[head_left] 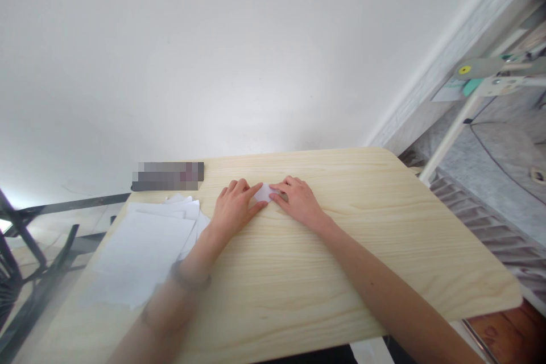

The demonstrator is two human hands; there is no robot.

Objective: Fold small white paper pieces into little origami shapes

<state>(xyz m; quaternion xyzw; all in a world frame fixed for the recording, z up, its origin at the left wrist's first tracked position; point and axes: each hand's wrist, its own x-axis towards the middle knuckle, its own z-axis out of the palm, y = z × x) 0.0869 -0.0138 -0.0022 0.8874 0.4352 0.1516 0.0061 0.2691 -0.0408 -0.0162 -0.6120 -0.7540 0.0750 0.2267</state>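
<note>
The small white paper [263,193] lies between the two hands, over the far part of the wooden table [362,210], well apart from the table's edges. The left hand [232,205] has its thumb and forefinger spread around the left side of the paper, with the tips at its upper and lower borders; the right hand [300,199] brings its thumb and forefinger to the right side. I cannot tell whether either hand truly pinches the paper or only presses it down, because the contact is too small to see. From here, I think the main risk is a slip: the piece is small, so if one hand presses less than the other, it may turn and any crease would come out crooked. If the two hands pull apart while both are pressing, the thin paper could tear or wrinkle. The fingertips also cover part of its border, so a bad alignment might stay unnoticed. A second risk is at the left, in my judgement: the loose white sheets [149,239] lie in an uneven pile just beside the left forearm, which wears a dark wristband [190,277], and a careless sweep of this arm could push some of them out of place.
</note>
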